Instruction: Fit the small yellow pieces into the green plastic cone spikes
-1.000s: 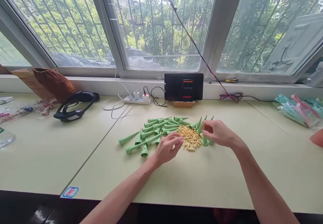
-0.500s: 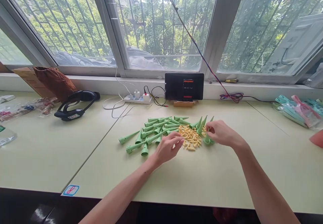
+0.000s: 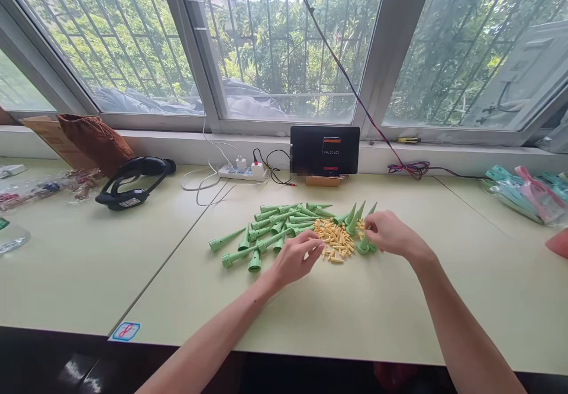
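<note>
Green plastic cones [image 3: 239, 256] with flared, hollow ends lie in a loose heap, pointing different ways. Beside them is a pile of small yellow tapered pegs [image 3: 336, 241]. My left hand [image 3: 296, 257] hovers at the left edge of the pegs, thumb and fingertips drawn together; whatever may be between them is too small to make out. At the right of the pile my right hand [image 3: 388, 234] pinches the upper part of a standing green cone [image 3: 364, 246], whose tip its fingers hide. More green cones [image 3: 353, 221] stand upright just behind it.
A dark tablet [image 3: 324, 151] showing a timer leans at the back on a small brown block [image 3: 322, 181]. To its left lies a white power strip [image 3: 243, 173] with cables. A black headset [image 3: 133, 184] is at left, plastic-wrapped items [image 3: 528, 193] at right.
The right hand has shifted very slightly at the standing cone. My left hand stays almost in place, and the heaps look the same.
</note>
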`<state>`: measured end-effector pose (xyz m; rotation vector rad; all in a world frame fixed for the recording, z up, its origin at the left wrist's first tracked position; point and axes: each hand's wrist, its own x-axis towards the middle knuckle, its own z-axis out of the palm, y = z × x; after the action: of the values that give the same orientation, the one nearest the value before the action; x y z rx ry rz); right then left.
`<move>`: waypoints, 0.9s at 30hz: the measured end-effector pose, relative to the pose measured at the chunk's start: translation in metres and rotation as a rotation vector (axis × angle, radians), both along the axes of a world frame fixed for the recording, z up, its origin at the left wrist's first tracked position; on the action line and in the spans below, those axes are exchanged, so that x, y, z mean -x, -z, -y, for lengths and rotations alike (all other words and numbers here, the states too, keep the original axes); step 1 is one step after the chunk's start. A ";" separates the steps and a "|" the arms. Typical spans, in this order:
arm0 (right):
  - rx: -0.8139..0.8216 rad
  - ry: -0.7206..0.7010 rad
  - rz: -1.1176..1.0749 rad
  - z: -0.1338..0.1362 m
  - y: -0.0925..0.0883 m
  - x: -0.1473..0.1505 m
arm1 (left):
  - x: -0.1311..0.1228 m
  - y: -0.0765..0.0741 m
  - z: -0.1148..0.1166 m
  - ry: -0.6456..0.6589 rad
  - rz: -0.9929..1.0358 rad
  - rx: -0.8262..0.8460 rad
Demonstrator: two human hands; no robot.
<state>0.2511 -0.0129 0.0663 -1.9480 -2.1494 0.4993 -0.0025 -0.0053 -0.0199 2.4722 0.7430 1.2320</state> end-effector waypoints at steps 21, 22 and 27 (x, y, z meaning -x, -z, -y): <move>-0.061 -0.007 0.064 -0.006 0.007 -0.004 | 0.000 0.000 0.000 -0.012 -0.023 0.015; -0.068 -0.013 0.077 -0.006 0.007 -0.005 | 0.000 0.000 0.000 -0.010 -0.023 0.017; -0.055 -0.014 0.116 -0.006 0.007 -0.006 | 0.000 0.000 0.000 -0.009 -0.033 0.031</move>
<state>0.2575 -0.0067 0.0591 -1.9795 -2.2216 0.3336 -0.0028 -0.0058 -0.0195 2.4724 0.7768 1.1760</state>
